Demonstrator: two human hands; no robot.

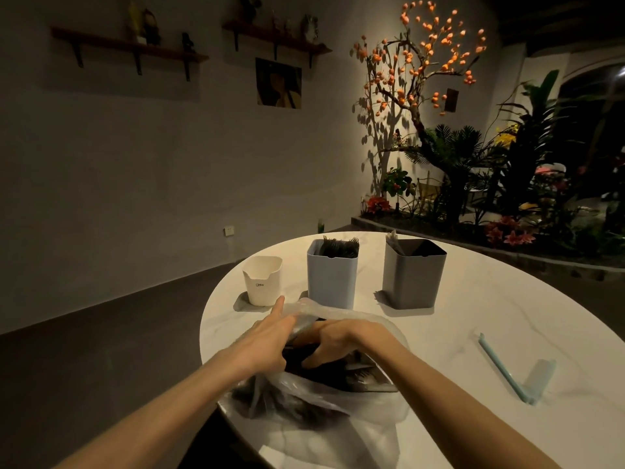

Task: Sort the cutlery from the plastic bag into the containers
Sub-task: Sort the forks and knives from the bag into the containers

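A clear plastic bag (341, 397) full of black cutlery (351, 375) lies at the near edge of the round white table (473, 316). My left hand (267, 336) holds the bag's rim at its far left, index finger stretched out. My right hand (334, 346) reaches into the bag's mouth, its fingers curled down among the black pieces; what they hold is hidden. Behind the bag stand three containers: a short white one (262, 280), a light blue one (332, 275) holding several black forks, and a dark grey one (413, 274) with pale pieces sticking out.
A light blue bag clip (505, 368) lies on the table to the right of the bag. The table edge curves close on the left, with dark floor beyond. Plants and a lit tree with orange fruit fill the far right corner.
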